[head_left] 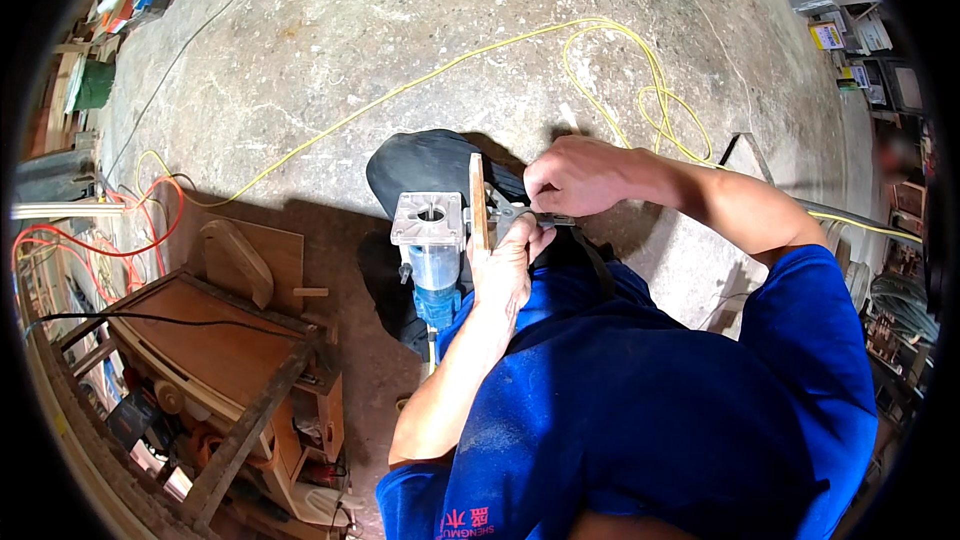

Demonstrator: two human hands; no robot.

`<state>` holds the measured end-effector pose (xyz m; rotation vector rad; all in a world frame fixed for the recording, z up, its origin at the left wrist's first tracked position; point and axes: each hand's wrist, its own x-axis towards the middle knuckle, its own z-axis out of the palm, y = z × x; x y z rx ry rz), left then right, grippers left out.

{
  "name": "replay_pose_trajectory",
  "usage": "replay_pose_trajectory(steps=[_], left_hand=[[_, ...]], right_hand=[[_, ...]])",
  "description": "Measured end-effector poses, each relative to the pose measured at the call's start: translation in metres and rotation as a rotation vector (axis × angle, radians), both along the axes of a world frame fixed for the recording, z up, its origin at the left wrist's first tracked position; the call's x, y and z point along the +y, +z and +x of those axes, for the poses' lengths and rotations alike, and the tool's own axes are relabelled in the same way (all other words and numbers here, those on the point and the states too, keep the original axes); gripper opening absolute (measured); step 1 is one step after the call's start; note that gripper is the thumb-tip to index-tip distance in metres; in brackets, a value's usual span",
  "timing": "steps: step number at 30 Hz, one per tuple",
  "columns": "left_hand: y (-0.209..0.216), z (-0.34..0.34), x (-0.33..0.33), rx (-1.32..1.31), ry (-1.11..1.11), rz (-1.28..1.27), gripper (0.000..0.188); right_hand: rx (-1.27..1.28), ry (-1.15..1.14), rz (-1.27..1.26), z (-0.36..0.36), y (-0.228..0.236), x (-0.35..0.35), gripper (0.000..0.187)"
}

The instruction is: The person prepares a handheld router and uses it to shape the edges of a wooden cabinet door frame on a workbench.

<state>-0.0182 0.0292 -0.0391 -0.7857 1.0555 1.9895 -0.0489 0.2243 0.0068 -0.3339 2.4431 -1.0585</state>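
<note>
Left hand (508,262) gripping grey metal bracket (505,213); right hand (578,176) curled just beside it, contents hidden, can't tell.

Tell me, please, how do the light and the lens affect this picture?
Head view: hard light brightens the left hand; head view: dark shadow covers the floor left of the router; head view: fisheye distortion bends edges near the rim, leaving black corners.

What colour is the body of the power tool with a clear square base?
The power tool's body is blue, clearest in head view.
</note>
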Motion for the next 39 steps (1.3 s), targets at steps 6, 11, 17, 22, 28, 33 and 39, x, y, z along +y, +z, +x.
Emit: replay_pose_trajectory(steps=[6,11,17,22,28,33,39], left_hand=[[0.0,0.0,0.0,0.02,0.003,-0.001,0.011],[-0.002,0.0,-0.001,0.026,-0.017,0.004,0.01],[-0.002,0.0,-0.001,0.0,0.003,0.027,0.012],[-0.003,0.0,-0.003,0.021,-0.03,0.017,0.011],[-0.003,0.0,-0.004,0.008,-0.032,0.034,0.01],[-0.002,0.0,-0.005,0.024,-0.042,0.031,0.012],[-0.001,-0.001,-0.003,0.001,-0.005,0.018,0.016]], right_hand=[[0.046,0.139,0.208,-0.003,-0.004,-0.002,0.021],[-0.317,0.066,0.175,-0.012,-0.012,0.0,0.028],[-0.243,0.131,0.121,-0.003,-0.017,0.012,0.027],[-0.138,0.127,0.037,0.002,-0.02,0.014,0.019],[0.024,0.226,0.022,0.009,-0.01,0.024,0.018],[0.098,0.324,0.073,0.003,-0.004,0.024,0.021],[-0.252,0.188,0.193,-0.003,0.002,0.006,0.036]])
